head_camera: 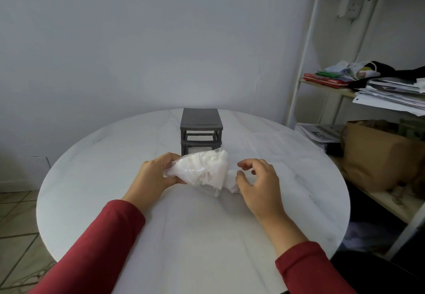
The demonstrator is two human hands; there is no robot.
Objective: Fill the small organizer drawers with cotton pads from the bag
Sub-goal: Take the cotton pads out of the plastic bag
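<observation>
- White cotton pads (208, 163) fill a clear plastic bag (200, 174) held low over the middle of the desk (110, 155); I cannot tell whether its underside touches the top
- Dark grey, the organizer (201, 120) stands just beyond the bag at 12 o'clock; its upper slot looks hollow, and something white shows in the lower drawer (199, 150), though how full that is cannot be read
- Of the two hands, the left hand (154, 174) grips the bag's 9 o'clock end, fingers and thumb curled round the plastic
- At the 3 o'clock end, the right hand (259, 181) has its fingers curled in narrow and its thumb against the bag's white tail; I cannot tell whether it really pinches it
- Likely trouble: the film looks thin and slack, so a hard pull between the two ends could split it wide and spill pads across the desk, perhaps over the edge at 6 o'clock
- With only the left hand sure of its hold, the bag could swing down and tip its contents out
- The bag sits close to the organizer's front, so a tug toward 12 o'clock might shove that light frame back
- The pads look bunched, and too big a clump would probably jam a small drawer
</observation>
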